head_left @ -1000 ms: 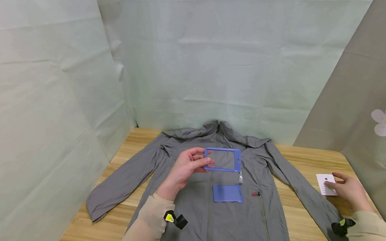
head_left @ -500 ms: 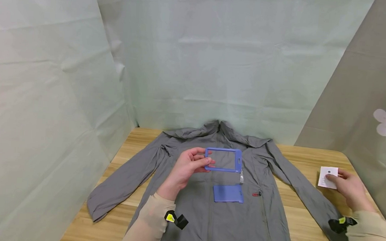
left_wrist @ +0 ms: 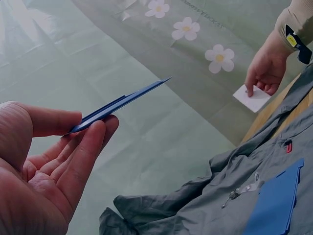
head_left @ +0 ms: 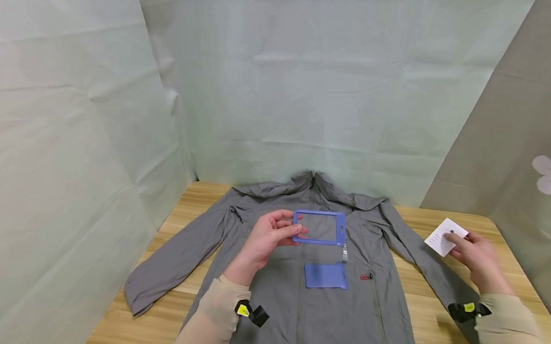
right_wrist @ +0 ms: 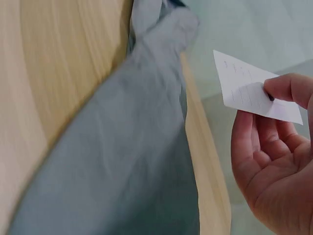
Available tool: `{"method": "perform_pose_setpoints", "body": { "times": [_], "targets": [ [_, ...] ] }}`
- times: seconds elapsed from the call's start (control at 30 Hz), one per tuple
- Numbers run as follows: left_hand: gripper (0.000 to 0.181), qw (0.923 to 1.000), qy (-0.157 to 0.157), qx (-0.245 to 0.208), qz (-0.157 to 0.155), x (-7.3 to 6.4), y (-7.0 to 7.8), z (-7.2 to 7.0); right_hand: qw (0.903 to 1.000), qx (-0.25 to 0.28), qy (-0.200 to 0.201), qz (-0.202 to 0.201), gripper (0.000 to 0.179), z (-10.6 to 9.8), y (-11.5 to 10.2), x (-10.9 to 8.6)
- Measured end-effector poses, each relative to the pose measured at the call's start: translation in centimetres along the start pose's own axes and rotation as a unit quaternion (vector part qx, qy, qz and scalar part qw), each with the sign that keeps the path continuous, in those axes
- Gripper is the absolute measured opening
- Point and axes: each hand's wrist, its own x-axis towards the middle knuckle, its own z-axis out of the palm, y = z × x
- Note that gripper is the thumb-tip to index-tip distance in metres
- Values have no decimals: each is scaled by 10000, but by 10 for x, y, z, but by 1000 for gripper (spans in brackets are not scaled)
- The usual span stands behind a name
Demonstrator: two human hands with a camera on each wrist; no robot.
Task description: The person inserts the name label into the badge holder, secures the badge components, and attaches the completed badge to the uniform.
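Note:
Above the grey jacket [head_left: 277, 289], my left hand [head_left: 266, 240] pinches a blue badge holder frame [head_left: 341, 219] by its left end, thumb on the near side. The left wrist view shows this frame [left_wrist: 117, 104] nearly edge-on. Flat on the jacket's chest lies a blue badge holder piece [head_left: 326, 276], with a clear clip [head_left: 345, 253] beside it. My right hand [head_left: 480, 261] pinches a white card [head_left: 440, 238] over the right sleeve. Printed lines and a dark spot show on the card [right_wrist: 239, 90] in the right wrist view, the thumb on top, fingers beneath.
The jacket lies spread on a wooden table [head_left: 418, 320], both sleeves out to the sides. A small red zipper pull [head_left: 366, 277] sits on its chest. Pale cloth walls [head_left: 310, 89] stand behind and left; a grey flowered cloth [head_left: 511, 156] hangs right.
My right hand has lifted the white card from the table's right side and moved it left, turning it. The left hand and the badge holder frame have stayed in place.

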Motion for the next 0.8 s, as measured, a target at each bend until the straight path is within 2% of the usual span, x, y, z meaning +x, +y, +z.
{"method": "perform_pose_setpoints", "body": {
  "times": [0.13, 0.23, 0.33, 0.47, 0.6, 0.8],
  "targets": [
    [30, 10000, -31, 3, 22, 0, 0, 0, 9990, 433, -107, -35, 65, 14, -9, -1],
    [30, 10000, -49, 11, 25, 0, -1, 1, 9966, 805, -161, -47, 44, 25, -14, -1],
    [31, 10000, -56, 24, 19, 0, -1, 0, 9958, 867, -276, -126, 23, 36, -18, -2],
    [31, 10000, -52, 24, 10, 0, -1, 0, 9957, 737, -473, -314, 6, 52, -20, 0],
    [31, 10000, -41, 14, 3, -1, 0, -1, 9947, 703, -573, -476, 4, 67, -22, 1],
    [33, 10000, -46, 21, 12, -1, 0, 0, 9950, 417, -599, -677, 17, 86, -29, 1]
  ]
}}
